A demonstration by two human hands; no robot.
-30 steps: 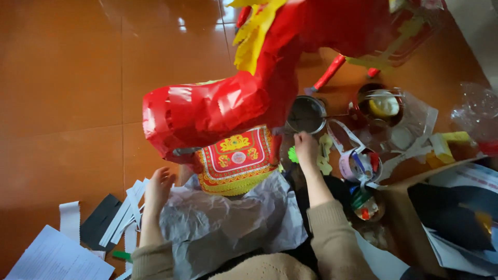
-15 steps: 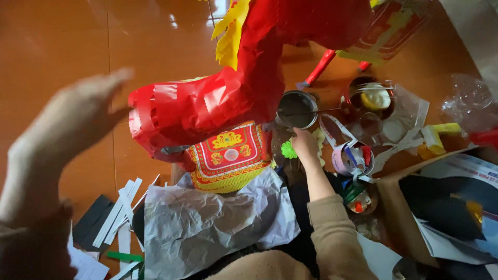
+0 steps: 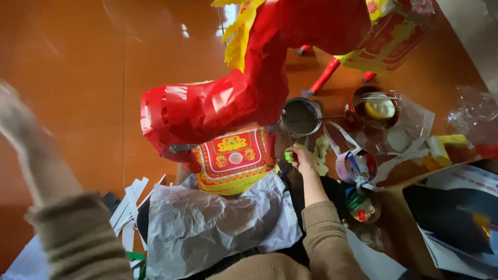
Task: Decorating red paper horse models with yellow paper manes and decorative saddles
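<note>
Hands have moved: the left hand (image 3: 15, 116) has swung up, blurred, its grip unclear, while the right hand (image 3: 301, 158) still pinches a small green piece (image 3: 288, 155) beside the red paper horse (image 3: 218, 109).

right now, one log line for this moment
left hand: raised, blurred, empty | right hand: gripping small green item | beside: red paper horse, metal cup

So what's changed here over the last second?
The left hand left the paper strips on the floor and swung up, now blurred in the air at the left. The right hand slid from the metal bowl and closed on a small green thing. The red paper horse, patterned panel and crumpled grey paper stayed put.
</note>
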